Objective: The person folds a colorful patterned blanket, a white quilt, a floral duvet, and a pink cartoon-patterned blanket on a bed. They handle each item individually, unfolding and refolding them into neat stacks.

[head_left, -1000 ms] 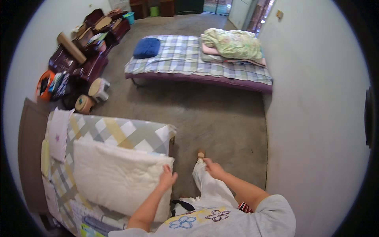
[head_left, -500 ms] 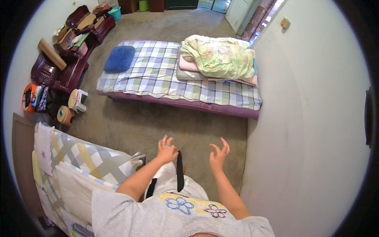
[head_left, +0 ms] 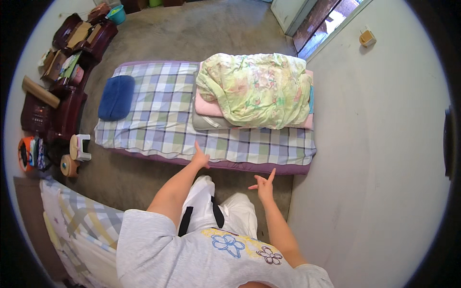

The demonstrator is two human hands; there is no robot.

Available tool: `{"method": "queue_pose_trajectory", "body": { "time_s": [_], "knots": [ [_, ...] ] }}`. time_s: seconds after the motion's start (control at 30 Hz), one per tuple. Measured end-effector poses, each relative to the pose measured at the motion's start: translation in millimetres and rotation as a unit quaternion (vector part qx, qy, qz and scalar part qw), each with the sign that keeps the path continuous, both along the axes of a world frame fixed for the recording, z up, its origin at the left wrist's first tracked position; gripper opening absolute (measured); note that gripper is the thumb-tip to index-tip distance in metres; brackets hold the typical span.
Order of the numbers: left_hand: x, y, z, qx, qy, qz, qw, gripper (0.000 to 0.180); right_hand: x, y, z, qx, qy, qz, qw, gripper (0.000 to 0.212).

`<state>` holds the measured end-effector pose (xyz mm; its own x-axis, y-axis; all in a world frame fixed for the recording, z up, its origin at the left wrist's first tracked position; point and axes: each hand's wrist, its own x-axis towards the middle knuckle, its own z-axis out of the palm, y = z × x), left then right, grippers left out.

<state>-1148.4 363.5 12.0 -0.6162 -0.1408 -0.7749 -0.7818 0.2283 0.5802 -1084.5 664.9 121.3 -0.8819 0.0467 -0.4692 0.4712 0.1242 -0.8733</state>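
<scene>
Ahead of me lies a low bed with a plaid sheet (head_left: pixel 158 103) over a purple mattress (head_left: pixel 283 168). My left hand (head_left: pixel 200 157) is over the bed's near edge, empty, its index finger stretched out. To its right my right hand (head_left: pixel 264 186) is held in front of the mattress side, empty, thumb and fingers apart. On the right half of the bed a crumpled yellow-green floral quilt (head_left: pixel 259 89) rests on a pink folded blanket (head_left: pixel 207 106) and a grey folded pad (head_left: pixel 207 123). A blue pillow (head_left: pixel 116 98) lies at the left end.
Dark red wooden seats (head_left: pixel 67 108) with boxes stand along the left wall, near a white stool (head_left: pixel 80 147) and a round tan stool (head_left: pixel 70 165). Another bed (head_left: pixel 89 211) is at the lower left. A white wall (head_left: pixel 370 158) bounds the right side.
I have come closer to the plaid-covered bed, which now fills more of the view. My left hand has moved forward to its near edge; both hands stay empty.
</scene>
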Motion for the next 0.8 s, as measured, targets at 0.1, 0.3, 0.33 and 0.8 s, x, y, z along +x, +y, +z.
{"method": "queue_pose_trajectory", "body": {
  "time_s": [0.1, 0.3, 0.33, 0.8],
  "knots": [
    [-94, 29, 14, 0.004, -0.013, 0.11, 0.994, 0.095, -82, 33, -16, -0.095, -0.118, -0.03, 0.988, 0.071],
    [-207, 60, -65, -0.14, 0.049, -0.101, 0.984, 0.086, -257, 126, -128, 0.054, -0.114, 0.03, 0.991, 0.048],
    [-214, 62, -80, -0.149, 0.064, -0.109, 0.981, 0.088, -285, 142, -151, 0.067, -0.138, 0.003, 0.988, 0.063],
    [-321, 100, -96, 0.216, 0.071, 0.339, 0.913, 0.072, -451, 180, -240, -0.303, -0.204, -0.263, 0.893, 0.055]
  ]
}}
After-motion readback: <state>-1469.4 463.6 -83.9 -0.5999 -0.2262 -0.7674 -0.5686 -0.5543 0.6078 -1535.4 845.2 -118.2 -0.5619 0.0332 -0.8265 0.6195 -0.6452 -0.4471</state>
